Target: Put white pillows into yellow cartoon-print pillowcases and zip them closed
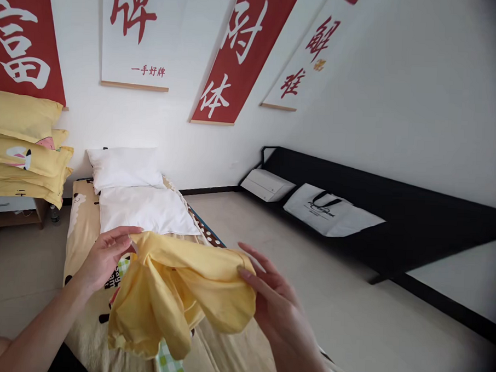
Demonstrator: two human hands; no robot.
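Observation:
A yellow pillowcase (215, 267), bunched and hanging in folds, is held up between my two hands above the bed. My left hand (105, 256) pinches its upper left corner between thumb and fingers; something small and whitish shows at the fingertips. At the other end, my right hand (274, 297) grips the edge, thumb on the near side and some fingers behind the cloth. Beyond the pillowcase, two white pillows (148, 212) lie on the bed (79, 233), one partly resting on the other. A green-checked patch of fabric shows below the hanging cloth.
Several yellow-cased pillows (23, 154) are stacked on a low cabinet (9, 204) at the left, with a bottle (55, 215) beside it. Along the right wall stands a black folding cot (415, 215) bearing a white box (268, 185) and a white bag (329, 214). Calligraphy scrolls hang behind.

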